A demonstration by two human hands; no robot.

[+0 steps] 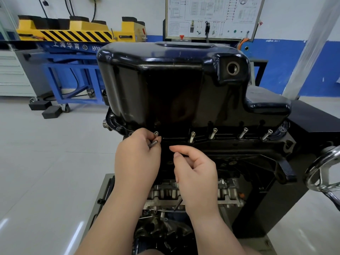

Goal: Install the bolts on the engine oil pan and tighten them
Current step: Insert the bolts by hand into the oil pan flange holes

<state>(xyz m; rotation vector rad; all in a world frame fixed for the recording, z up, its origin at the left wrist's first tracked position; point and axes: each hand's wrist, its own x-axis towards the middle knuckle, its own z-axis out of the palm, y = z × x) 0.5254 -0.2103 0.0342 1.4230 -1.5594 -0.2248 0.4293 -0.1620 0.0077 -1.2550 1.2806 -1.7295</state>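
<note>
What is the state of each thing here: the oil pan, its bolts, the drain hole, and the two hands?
oil pan: sits on the engine, flange down.
flange bolts: placed in their holes, standing proud, not screwed down.
drain hole: open, no plug.
left hand: holds a loose bolt in its fingers, at the flange.
right hand: fingers curled; whether it holds anything cannot be told.
</note>
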